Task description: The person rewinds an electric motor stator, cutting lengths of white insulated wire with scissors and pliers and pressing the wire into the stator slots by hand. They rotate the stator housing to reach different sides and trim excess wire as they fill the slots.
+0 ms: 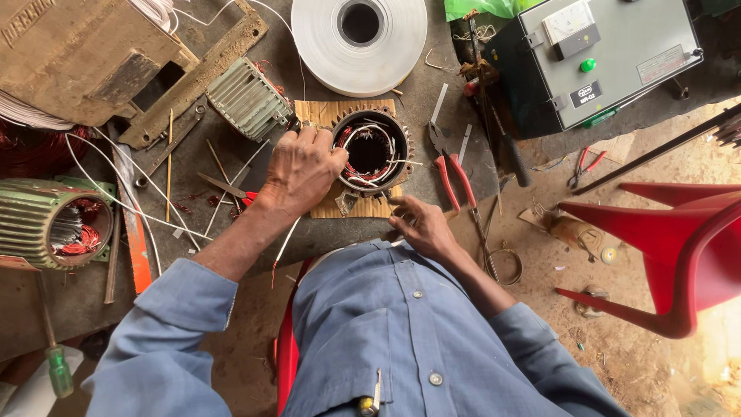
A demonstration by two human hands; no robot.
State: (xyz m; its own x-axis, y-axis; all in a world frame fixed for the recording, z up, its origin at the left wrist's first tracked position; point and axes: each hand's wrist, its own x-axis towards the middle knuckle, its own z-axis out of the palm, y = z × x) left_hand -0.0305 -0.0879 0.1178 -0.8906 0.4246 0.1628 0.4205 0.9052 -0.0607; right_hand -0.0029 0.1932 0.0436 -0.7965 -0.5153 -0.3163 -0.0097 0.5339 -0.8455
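A round motor stator (373, 149) with copper windings and white insulation strips stands on a piece of cardboard (320, 113) on the grey bench. My left hand (302, 170) grips the stator's left rim, fingers curled over its edge. My right hand (418, 225) rests at the bench's near edge just below the stator, fingers loosely bent; whether it holds anything small I cannot tell. Red-handled pliers (455, 179) lie right of the stator.
A white tape roll (359, 35) lies behind the stator. A ribbed motor housing (247, 99) sits at its left, a green motor (48, 224) at far left. Grey meter box (610, 54) at back right. Red plastic chair (679, 247) on the dirt floor at right. Scissors (228, 188), screwdriver (55, 363).
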